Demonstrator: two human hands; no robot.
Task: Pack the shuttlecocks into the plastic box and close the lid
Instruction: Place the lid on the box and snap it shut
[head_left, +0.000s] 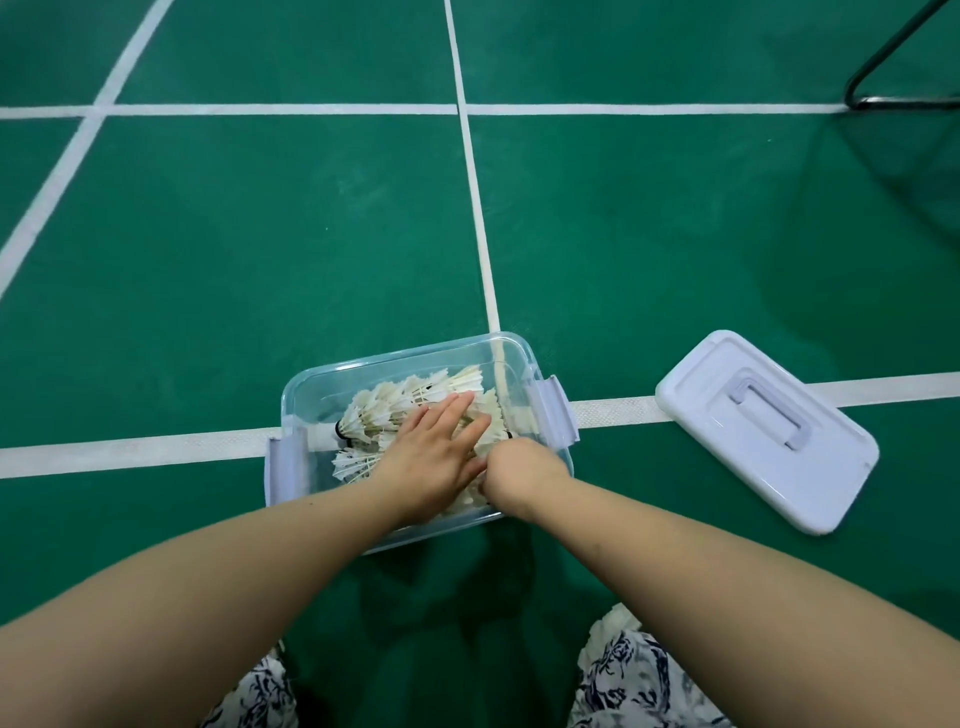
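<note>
Flat left hand (434, 457) presses shuttlecocks (374, 415) into box (322, 389); right hand (519, 462) grip hidden | lid (763, 431) on court, right of box | risk: hard pressing crushes feathers, pile springs up, blocking lid

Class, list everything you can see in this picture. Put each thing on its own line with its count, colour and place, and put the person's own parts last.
shuttlecocks: many, exact count unclear; white feathers; lying inside the box
plastic box: one; clear, with pale lilac latches; on the floor, lid off
lid: one; pale lilac, with a handle; flat on the floor to the right of the box, apart from it
court floor: green, crossed by white lines
metal frame: one; black; top right corner
patterned garment: white and dark blue; bottom edge
left hand: fingers straight, pressing on the shuttlecocks
right hand: reaching into the box, fingers hidden
</note>
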